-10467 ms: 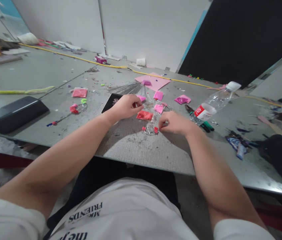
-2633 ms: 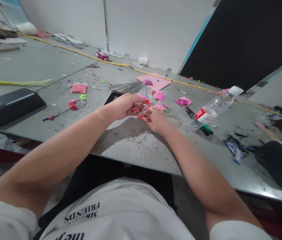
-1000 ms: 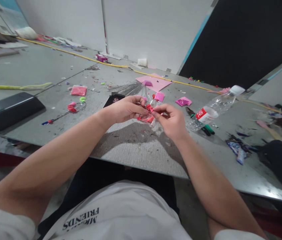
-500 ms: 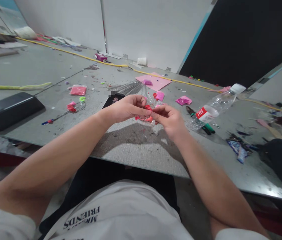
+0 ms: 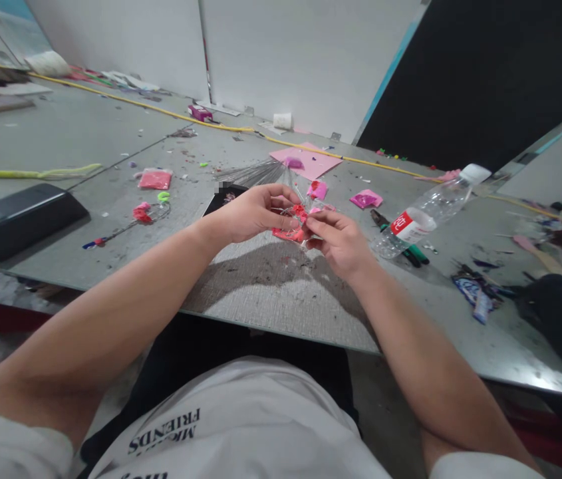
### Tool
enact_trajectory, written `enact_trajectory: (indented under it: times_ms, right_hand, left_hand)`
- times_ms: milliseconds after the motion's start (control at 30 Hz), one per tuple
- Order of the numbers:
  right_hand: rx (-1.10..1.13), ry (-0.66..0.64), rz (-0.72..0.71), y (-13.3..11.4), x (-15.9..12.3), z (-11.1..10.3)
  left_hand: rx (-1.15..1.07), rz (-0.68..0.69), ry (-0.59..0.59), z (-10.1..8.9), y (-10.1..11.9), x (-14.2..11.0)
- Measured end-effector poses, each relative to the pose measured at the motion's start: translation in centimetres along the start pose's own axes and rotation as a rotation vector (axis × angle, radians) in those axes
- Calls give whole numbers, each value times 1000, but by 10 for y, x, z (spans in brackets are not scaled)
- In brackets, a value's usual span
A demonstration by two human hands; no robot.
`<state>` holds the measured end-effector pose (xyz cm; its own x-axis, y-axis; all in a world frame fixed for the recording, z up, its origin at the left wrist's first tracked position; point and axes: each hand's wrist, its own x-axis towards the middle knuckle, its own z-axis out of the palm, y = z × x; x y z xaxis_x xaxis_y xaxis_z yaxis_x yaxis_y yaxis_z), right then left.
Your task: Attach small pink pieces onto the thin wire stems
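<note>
Above the table's front part, my left hand (image 5: pixel 265 211) curls its thumb and fingers about a thin silvery wire piece with red clay-like lumps (image 5: pixel 300 211). From the other side my right hand (image 5: pixel 336 236) pinches the edge of the same red piece between thumb and fingertips. Its exact shape is partly hidden by the fingers. Just beneath the hands lies a red clear-wrapped packet (image 5: pixel 285 234). A black phone-like slab (image 5: pixel 223 198) pokes out behind my left hand. Pink packets (image 5: pixel 317 189) lie just beyond the fingers.
Right of my hands, a clear plastic bottle (image 5: pixel 423 216) leans over green-handled pliers (image 5: pixel 413 254). A bundle of thin wires (image 5: pixel 253 173) reaches a pink sheet (image 5: pixel 313 163). Leftward lie a red packet (image 5: pixel 155 179) and a wire loop with red lumps (image 5: pixel 141 213). A yellow cable (image 5: pixel 161 113) crosses behind.
The fingers have shifted slightly around the red piece, and my right fingertips have moved a little up on it. More of the red piece and the packet below now shows.
</note>
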<state>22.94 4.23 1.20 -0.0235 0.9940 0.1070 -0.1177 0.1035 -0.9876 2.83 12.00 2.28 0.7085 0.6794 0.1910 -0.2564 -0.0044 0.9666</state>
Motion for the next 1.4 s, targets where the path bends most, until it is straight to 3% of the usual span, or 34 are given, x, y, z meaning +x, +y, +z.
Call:
enact_trajectory:
  times_ms: [133,333,633,833,1000,1267,1400]
  right_hand:
    - [51,-35,10,1,-1,1]
    - [160,-118,59,-1,-3,3]
    - [166,-81,63,-1,-2,2]
    - [133,-101,62,1,-1,2]
    - [146,-94,77,-1,-1,3]
    - [-136,58,-245,3,-2,3]
    - [-177,103,-292,3,-4,3]
  left_hand:
    - [19,16,5,-1,-2,0]
    - [-13,-7,-76,-1,-3,1]
    - [-12,-1,9,1,-1,0]
    - [-19,-17,-77,1,0,0]
    - [-23,-10,-42,2,1,0]
    - [-129,-84,40,1,0,1]
    - [-146,-95,70,4,1,1]
